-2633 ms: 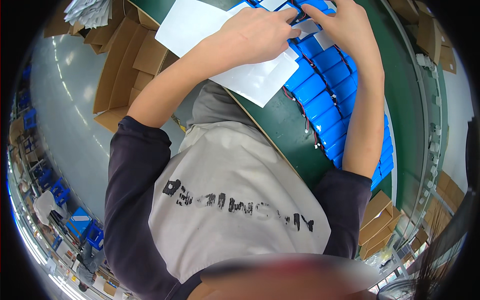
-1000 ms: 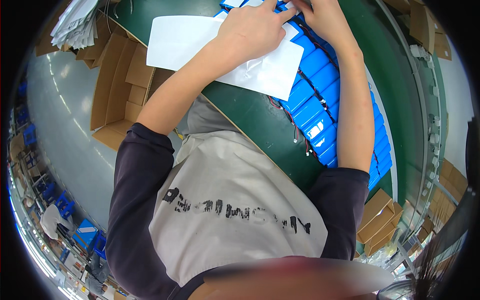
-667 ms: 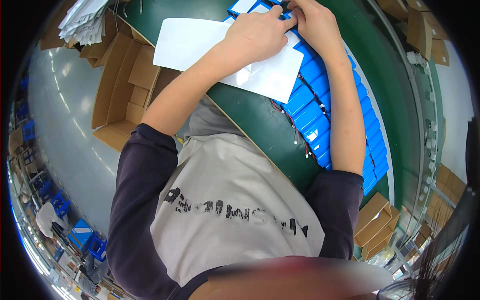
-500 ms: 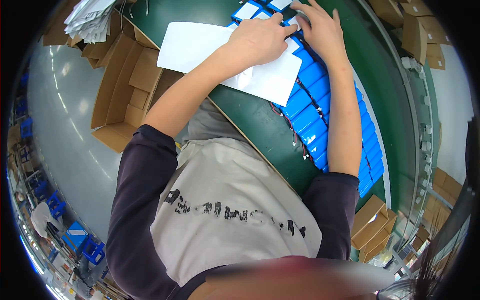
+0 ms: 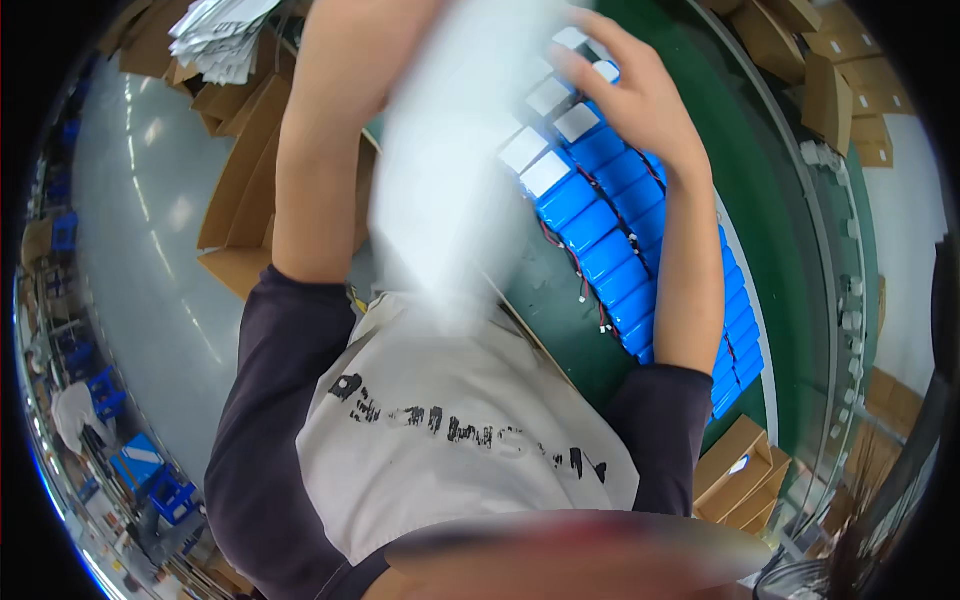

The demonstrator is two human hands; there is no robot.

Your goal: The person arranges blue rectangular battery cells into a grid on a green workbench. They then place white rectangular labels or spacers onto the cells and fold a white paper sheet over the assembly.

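A white paper sheet [image 5: 450,150], smeared by motion, hangs raised over the table edge in front of my body. My left hand [image 5: 385,35] is at its upper left side and holds it up; the fingers are hidden behind the sheet or beyond the top edge. Fingers apart, my right hand [image 5: 645,105] hovers over the far end of the rows of blue shrink-wrapped battery packs [image 5: 605,260]. White labels [image 5: 548,174] lie on several packs at that end. Thin red and black wires with small white plugs run between and beside the packs.
The packs lie on a green tabletop [image 5: 575,345]. Open cardboard boxes [image 5: 235,200] stand left of the table, with a stack of papers [image 5: 220,40] above them. Another small carton [image 5: 740,465] stands at lower right, and more boxes [image 5: 850,90] are at far right.
The white sheet has been lifted off the packs and swung left toward my body with my left hand. Labelled packs now show where it lay. My right hand has shifted slightly down.
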